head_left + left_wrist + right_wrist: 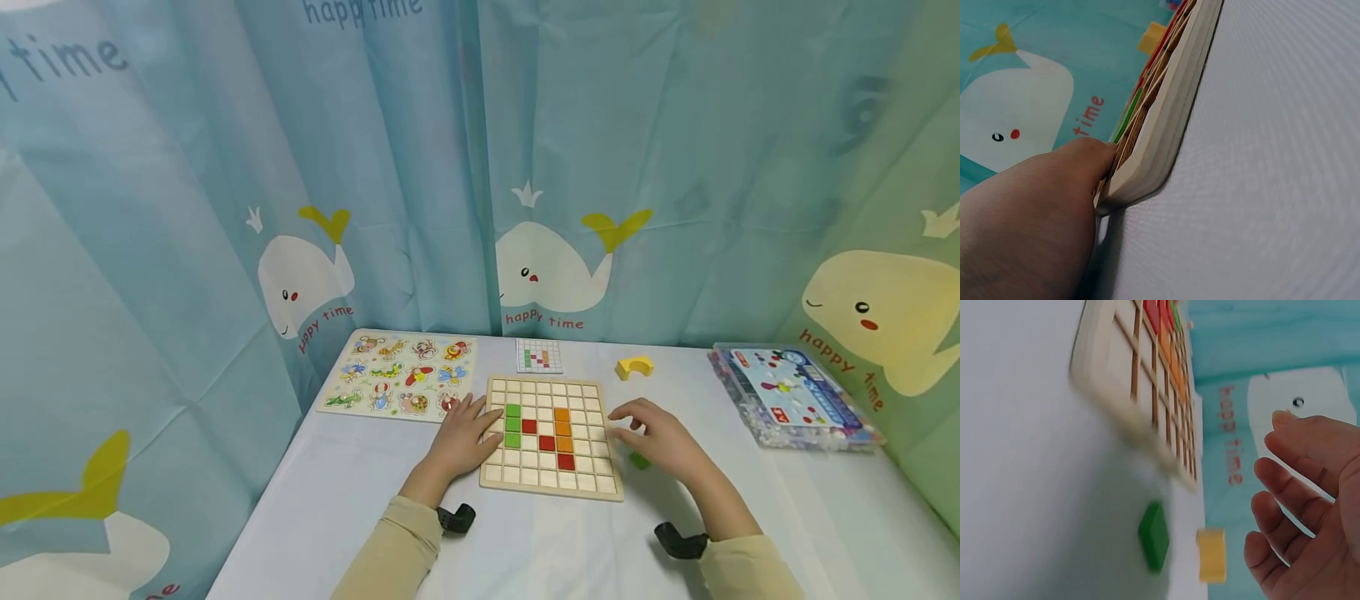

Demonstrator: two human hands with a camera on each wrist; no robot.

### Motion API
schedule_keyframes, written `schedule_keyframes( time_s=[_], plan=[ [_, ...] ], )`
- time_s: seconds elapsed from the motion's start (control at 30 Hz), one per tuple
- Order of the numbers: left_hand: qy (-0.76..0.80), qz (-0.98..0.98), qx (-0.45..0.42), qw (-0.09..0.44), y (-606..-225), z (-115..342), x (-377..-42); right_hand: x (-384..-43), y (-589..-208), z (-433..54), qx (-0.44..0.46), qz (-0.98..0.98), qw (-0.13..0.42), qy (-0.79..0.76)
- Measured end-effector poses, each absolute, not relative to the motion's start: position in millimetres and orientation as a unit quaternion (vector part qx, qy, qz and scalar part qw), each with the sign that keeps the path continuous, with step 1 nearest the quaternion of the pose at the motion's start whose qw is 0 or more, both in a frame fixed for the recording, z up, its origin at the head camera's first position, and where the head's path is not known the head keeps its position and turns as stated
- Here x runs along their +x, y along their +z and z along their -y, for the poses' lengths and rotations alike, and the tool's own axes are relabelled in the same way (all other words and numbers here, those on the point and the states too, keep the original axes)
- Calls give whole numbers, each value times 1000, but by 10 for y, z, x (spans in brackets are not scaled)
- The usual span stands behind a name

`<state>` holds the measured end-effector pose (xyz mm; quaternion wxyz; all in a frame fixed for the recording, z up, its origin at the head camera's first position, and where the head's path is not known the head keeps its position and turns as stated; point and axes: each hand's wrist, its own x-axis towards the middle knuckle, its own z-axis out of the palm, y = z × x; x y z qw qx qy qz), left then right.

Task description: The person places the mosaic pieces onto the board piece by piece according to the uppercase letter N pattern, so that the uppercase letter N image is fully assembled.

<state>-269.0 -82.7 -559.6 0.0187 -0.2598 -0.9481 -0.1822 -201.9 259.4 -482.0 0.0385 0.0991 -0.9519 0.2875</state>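
Observation:
A square wooden grid board (596, 483) lies on the table, with green tiles (513, 425) in a left column, red tiles (547, 443) on a diagonal and orange tiles (562, 429) in a column to the right. My left hand (461, 437) rests on the board's left edge, fingers extended and thumb on the rim. Beside the right edge hovers my right hand (656, 437), its fingers loosely bent around nothing, as the right wrist view shows. Below it on the table sits a loose green tile (1154, 536). Behind the board lies a small pattern card (551, 367).
An animal picture board (401, 387) lies at the back left. A yellow arch block (634, 367) sits behind the board's right corner. Farther right is a clear case of small beads (795, 400). A whale-print curtain (420, 167) encloses the table's back and sides.

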Motion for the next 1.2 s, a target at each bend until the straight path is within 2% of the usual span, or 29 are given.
schedule_keyframes(
  time_s=[0.5, 0.87, 1.2],
  plan=[
    [-188, 947, -259, 17, -5576, 829, -2673, -1897, -5032, -3161, 81, 953, 31, 292],
    [-187, 948, -259, 14, -5589, 821, -2676, -1868, -5152, -3256, 50, 945, -36, 321],
    [-189, 949, -254, 13, -5581, 828, -2677, -1877, -5245, -3273, 85, 948, -27, 307]
  ],
)
